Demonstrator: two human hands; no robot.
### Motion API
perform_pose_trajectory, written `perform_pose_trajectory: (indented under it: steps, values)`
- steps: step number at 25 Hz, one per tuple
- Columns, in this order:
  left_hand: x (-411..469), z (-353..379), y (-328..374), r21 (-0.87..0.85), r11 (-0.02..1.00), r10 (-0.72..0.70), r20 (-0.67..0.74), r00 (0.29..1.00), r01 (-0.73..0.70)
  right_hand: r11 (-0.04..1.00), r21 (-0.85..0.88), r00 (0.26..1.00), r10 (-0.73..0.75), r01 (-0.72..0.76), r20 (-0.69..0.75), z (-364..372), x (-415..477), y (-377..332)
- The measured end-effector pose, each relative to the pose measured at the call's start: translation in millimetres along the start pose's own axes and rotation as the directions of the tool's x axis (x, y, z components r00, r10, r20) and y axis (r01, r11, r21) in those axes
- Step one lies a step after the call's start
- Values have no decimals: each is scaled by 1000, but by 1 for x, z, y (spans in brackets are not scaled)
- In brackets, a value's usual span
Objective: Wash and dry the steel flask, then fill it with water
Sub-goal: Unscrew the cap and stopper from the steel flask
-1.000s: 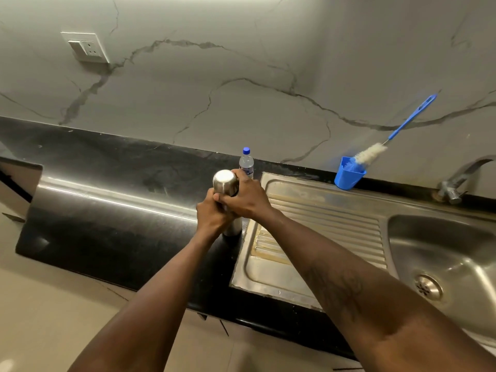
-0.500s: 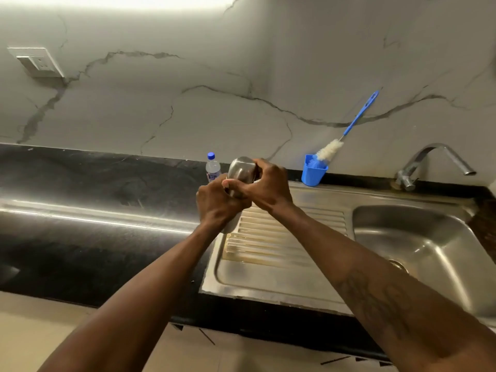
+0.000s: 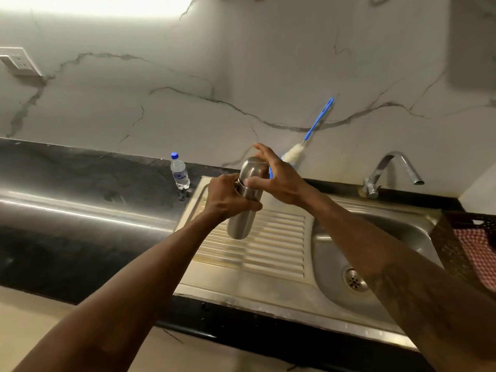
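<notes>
Two hands held the steel flask (image 3: 241, 224) in the air over the drainboard (image 3: 268, 253), slightly tilted. The left hand (image 3: 228, 196) was wrapped round its upper body, and the right hand (image 3: 280, 178) had thumb and fingers around the cap (image 3: 255, 169). Smooth, rigid steel probably slips when wet, so a full mid-body grip suited it. No writing showed on the flask, and the label on the water bottle (image 3: 179, 174) was too small to read.

White wall (image 3: 241, 63), grey-veined, right across twelve o'clock, and a bright glare of light (image 3: 102, 6) up at eleven. Wall socket (image 3: 17, 61) at ten. Glossy black countertop (image 3: 67, 210) stretching out at nine, steel sink (image 3: 268, 294) down at five, tap (image 3: 386, 170) at two.
</notes>
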State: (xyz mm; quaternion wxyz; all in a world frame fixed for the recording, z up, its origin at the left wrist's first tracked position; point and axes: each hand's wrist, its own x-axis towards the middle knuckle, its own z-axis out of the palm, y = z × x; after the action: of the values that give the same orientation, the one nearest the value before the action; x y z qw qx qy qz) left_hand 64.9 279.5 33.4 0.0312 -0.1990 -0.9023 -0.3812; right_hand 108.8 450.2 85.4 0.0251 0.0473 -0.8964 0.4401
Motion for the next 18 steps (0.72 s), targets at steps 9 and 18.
perform_pose_trajectory:
  steps: [9, 18]
  values:
    - [-6, 48, 46, 72, 994, -87, 17, 996, 85, 990, -141, 1000, 1, -1, 0, -50, -25, 48]
    - [-1, 58, 47, 89, 995, -43, 68, 997, 37, 884, -455, 983, 31, -111, -181, -41, -27, 34]
